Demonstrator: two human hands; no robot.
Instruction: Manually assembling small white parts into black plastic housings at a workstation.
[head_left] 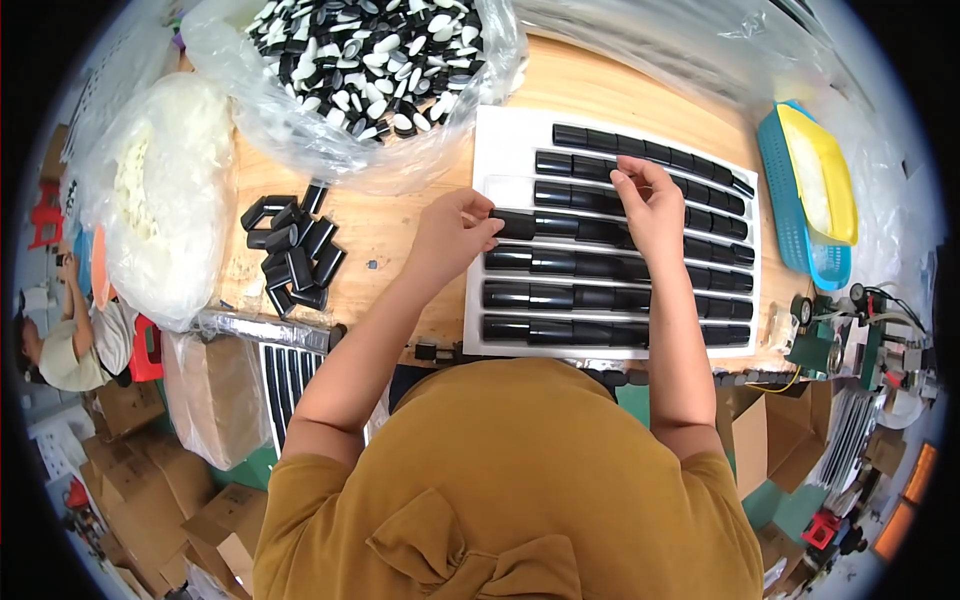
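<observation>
Rows: While seven rows of black pieces (570, 262) lie across the white tray (510, 140), the lower four reach close to its left edge and the upper three begin farther in, so the tray looks mostly covered, with its bare upper-left part left over
Left hand (450, 235): thumb and fingertips pinch a black piece (515, 222) at the left end of the fourth row from the top
Right hand (655, 208): bent over the second and third rows, thumb and index finger near each other; whether it grips a piece or only touches one, I cannot tell
Loose pile (298, 262): more black pieces, heaped on the wooden surface (370, 222) left of the tray, in no row
Large clear bag (410, 172): open, full of black and white oval pieces (375, 65)
Second clear bag (195, 220): small cream-coloured pieces (135, 180) inside
Blue basket (777, 170): a yellow basket (844, 190) sits in it, holding something pale
</observation>
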